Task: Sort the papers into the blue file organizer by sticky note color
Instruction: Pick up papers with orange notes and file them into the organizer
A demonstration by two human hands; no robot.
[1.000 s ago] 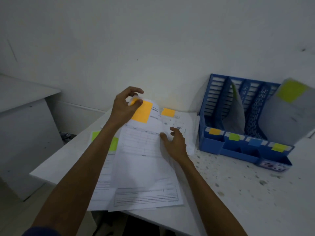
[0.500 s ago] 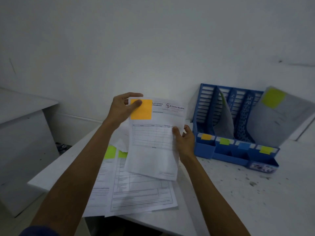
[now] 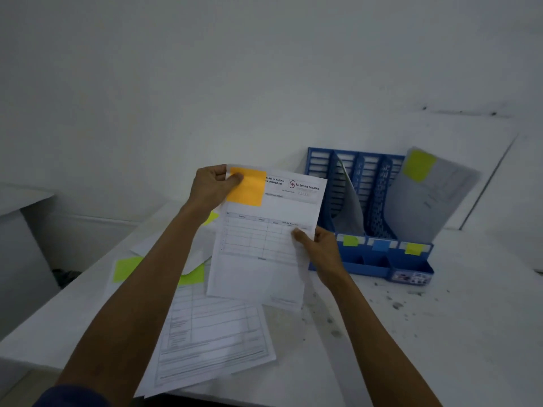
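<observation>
I hold a white printed form (image 3: 258,271) upright above the table. It carries an orange sticky note (image 3: 248,188) at its top left. My left hand (image 3: 213,186) pinches that top corner, thumb on the note. My right hand (image 3: 318,251) grips the sheet's right edge. The blue file organizer (image 3: 370,259) stands to the right by the wall, its slots tagged green, blue and yellow; the leftmost tag is hidden behind the sheet. One curled sheet (image 3: 349,207) sits in a left slot, and a sheet with a yellow-green note (image 3: 432,198) leans in the right slot.
More papers (image 3: 211,342) with lime green notes (image 3: 126,268) lie spread on the white table (image 3: 426,348) under my arms. The wall is close behind. A grey cabinet (image 3: 20,254) stands at the left, beyond the table's edge. Dark specks dot the tabletop.
The orange-noted sheet came off the pile and now hangs upright between both hands. My right hand left the pile and took the sheet's right edge.
</observation>
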